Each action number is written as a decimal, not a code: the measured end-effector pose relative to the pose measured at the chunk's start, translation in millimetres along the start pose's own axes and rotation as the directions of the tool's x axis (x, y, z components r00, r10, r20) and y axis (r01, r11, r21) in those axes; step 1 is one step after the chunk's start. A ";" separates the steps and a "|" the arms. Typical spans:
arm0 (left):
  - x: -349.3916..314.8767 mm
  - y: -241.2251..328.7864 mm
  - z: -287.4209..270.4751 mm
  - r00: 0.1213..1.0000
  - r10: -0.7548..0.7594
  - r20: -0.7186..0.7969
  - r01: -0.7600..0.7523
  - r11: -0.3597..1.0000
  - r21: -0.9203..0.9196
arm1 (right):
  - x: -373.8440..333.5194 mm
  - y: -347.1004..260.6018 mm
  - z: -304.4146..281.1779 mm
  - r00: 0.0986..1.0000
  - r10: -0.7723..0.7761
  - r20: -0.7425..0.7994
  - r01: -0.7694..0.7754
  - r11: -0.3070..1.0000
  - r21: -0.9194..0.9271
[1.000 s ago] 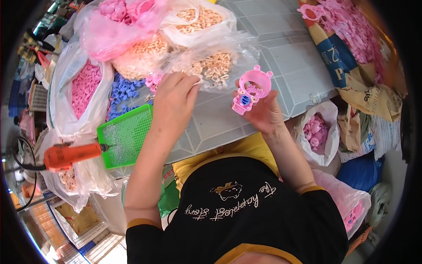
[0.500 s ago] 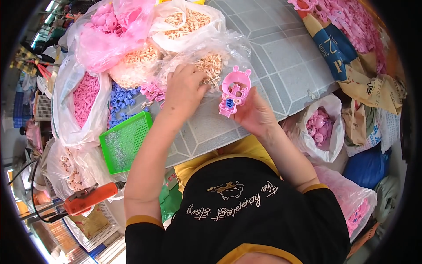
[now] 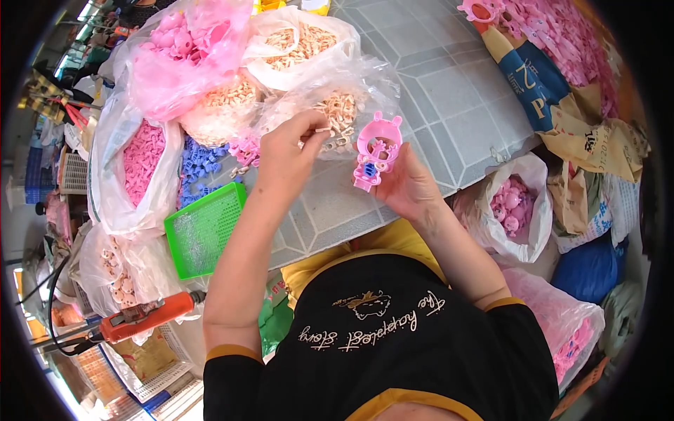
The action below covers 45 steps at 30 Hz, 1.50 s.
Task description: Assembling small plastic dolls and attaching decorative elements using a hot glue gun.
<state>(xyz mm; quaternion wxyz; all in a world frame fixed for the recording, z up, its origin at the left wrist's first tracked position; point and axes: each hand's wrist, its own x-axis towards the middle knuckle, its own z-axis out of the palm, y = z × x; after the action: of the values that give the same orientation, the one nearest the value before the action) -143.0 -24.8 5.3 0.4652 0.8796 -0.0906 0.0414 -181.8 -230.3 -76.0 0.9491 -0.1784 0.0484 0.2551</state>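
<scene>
My right hand (image 3: pixel 409 184) grips a pink plastic toy shell (image 3: pixel 365 140) by its right side. The shell has a round opening, two small ears and a blue piece (image 3: pixel 369 169) set in its lower part. Over the near edge of a clear bag, my left hand (image 3: pixel 291 144) is closed in a pinch. A small cream-coloured piece (image 3: pixel 322 130) shows at its fingertips. Similar cream pieces (image 3: pixel 339 112) lie in the bag just beyond. Small pink parts (image 3: pixel 245 150) and a heap of blue parts (image 3: pixel 200 163) lie left of that hand.
A green perforated tray (image 3: pixel 204 228) rests at the table's left edge, near an orange power tool (image 3: pixel 147 316). Bags of pink parts (image 3: pixel 144 165) and cream parts (image 3: pixel 300 45) crowd the far left of the grey table (image 3: pixel 449 91). More sacks (image 3: pixel 519 210) stand to the right.
My left hand has drawn back slightly from the cream pieces and now pinches one. The pink shell has turned a little in my right hand.
</scene>
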 end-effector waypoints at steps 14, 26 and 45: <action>-200.2 34.1 -112.2 0.954 -0.040 -0.299 0.001 0.992 -0.128 | -5.7 -3.5 -7.6 0.992 -0.002 0.125 0.015 0.994 -0.104; -314.2 -100.1 -288.9 0.583 0.082 -0.808 0.643 0.561 0.521 | 0.2 -3.0 -3.4 0.975 0.060 0.212 -0.031 0.990 -0.137; -316.8 -122.1 -296.6 0.537 0.054 -0.842 0.711 0.508 0.486 | -5.0 5.7 22.9 0.938 0.169 0.303 -0.120 0.977 -0.176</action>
<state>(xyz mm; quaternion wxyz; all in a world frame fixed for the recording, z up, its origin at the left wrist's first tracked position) -426.0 325.7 23.8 0.0072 0.8733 0.3410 0.3480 -188.9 -219.8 -55.5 0.9064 -0.2042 -0.1113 0.3526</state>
